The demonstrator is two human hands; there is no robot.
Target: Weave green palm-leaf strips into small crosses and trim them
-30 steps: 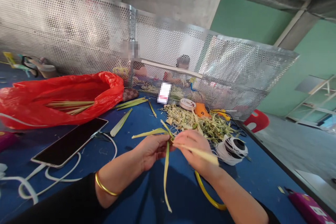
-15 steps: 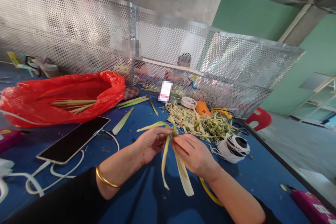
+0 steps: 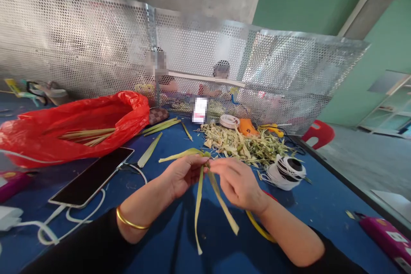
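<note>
Blue tabletop (image 3: 321,212) under me, perforated metal screen (image 3: 96,43) behind it. My left hand (image 3: 183,175) and right hand (image 3: 236,182) both pinch the pale green leaf strips (image 3: 199,205), meeting at the knot between my fingertips, two ends dangling below. Past my right hand lies a heap of leaf scraps (image 3: 244,145); beyond both hands a white label (image 3: 200,110), too blurred to read

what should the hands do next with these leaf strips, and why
Probably fold the wider hanging strip up across the joint. The left hand and right hand both pinch where the strips meet, while it and the thin strip dangle loose below.
</note>
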